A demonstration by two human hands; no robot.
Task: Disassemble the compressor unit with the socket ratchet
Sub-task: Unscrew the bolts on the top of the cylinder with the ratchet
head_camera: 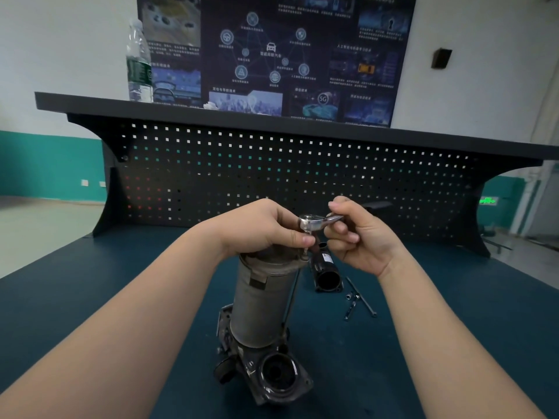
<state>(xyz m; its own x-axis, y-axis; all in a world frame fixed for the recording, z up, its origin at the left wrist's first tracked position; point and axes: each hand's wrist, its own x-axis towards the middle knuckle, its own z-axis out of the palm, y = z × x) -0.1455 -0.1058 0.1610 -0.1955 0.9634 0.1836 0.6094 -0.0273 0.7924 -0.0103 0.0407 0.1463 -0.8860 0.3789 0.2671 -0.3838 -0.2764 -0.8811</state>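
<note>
The left hand (266, 228) is gripping the upright compressor unit (260, 300) at its top, mid-bench, while the right hand (360, 237) is pinching the socket ratchet (314, 222) on a top bolt. A black housing (328, 273) is already lying off at the far right; more fasteners probably remain.

Beyond the hands a black pegboard (290, 176) rises from the dark blue bench (90, 297) under a shelf (211, 111), with a poster (272, 55) on the white wall (60, 40) above and a teal band (45, 164) far left.
</note>
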